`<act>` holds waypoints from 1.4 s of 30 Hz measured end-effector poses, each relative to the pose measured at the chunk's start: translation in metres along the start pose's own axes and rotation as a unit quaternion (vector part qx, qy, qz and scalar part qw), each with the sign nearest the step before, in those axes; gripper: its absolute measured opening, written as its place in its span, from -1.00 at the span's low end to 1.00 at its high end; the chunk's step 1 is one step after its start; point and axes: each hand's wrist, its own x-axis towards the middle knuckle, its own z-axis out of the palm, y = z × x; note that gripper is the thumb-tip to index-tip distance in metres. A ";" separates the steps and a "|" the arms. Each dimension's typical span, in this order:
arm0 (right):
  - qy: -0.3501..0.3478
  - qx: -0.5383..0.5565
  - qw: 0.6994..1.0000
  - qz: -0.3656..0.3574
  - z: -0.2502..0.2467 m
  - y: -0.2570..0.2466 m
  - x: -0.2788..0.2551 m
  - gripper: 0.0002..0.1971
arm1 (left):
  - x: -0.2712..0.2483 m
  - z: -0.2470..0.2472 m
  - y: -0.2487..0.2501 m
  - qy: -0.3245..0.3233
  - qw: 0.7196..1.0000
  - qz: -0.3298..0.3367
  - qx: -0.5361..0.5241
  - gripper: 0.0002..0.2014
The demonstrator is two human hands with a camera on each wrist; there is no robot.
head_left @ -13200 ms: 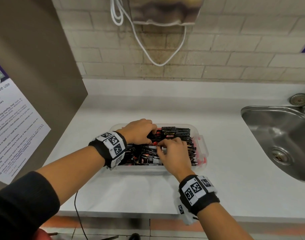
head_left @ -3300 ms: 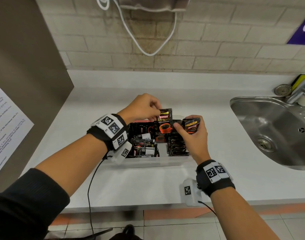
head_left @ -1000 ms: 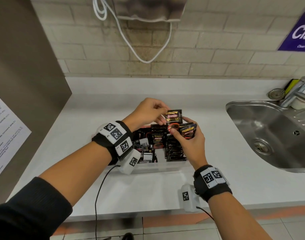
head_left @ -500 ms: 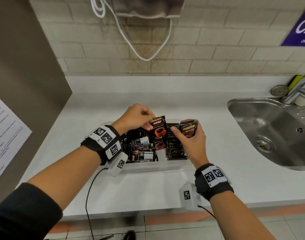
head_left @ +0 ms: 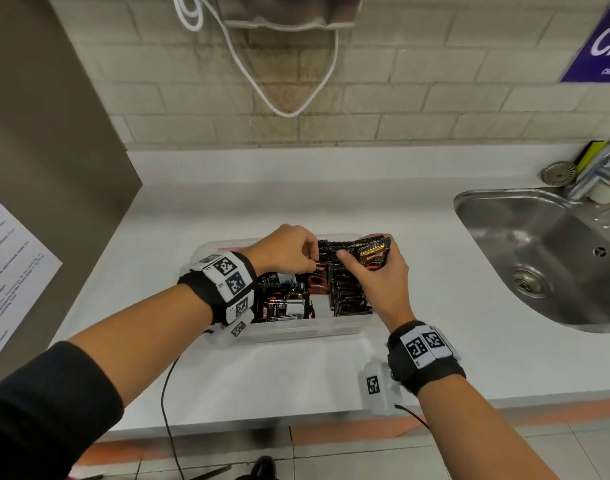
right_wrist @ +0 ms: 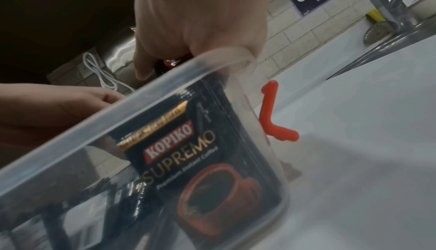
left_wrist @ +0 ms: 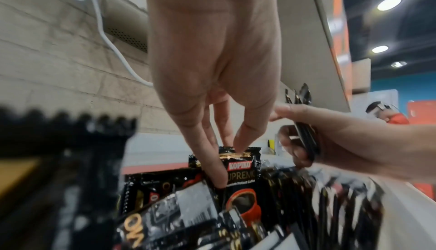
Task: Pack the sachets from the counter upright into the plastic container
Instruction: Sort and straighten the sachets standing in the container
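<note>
Clear plastic container (head_left: 296, 332): upright black sachets (head_left: 348, 292); others seemingly flat.

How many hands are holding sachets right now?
2. The left hand pinches one sachet by its top edge, upright in the middle of the container. The right hand grips a small stack over the container's far right corner. Neither grip is hidden.

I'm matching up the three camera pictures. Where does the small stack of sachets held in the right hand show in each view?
Head: stack of sachets just right of centre, gripped by the right hand over the container's far right end.
Left wrist: right of centre, seen edge-on.
Right wrist: only a sliver under the fingers.
Shared landmark: white cable on the brick wall.
</note>
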 end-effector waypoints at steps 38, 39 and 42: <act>-0.013 0.023 1.000 -0.009 0.000 -0.003 -0.001 -0.64 | 0.012 -0.005 0.019 0.127 0.984 -0.020 0.123 -0.65; -0.014 0.026 1.000 -0.010 0.000 -0.002 -0.001 -0.64 | 0.012 -0.009 0.021 0.130 0.989 -0.013 0.073 -0.66; -0.019 0.033 0.999 -0.011 -0.001 -0.002 -0.002 -0.61 | 0.009 -0.021 0.028 0.111 0.990 0.012 -0.082 -0.67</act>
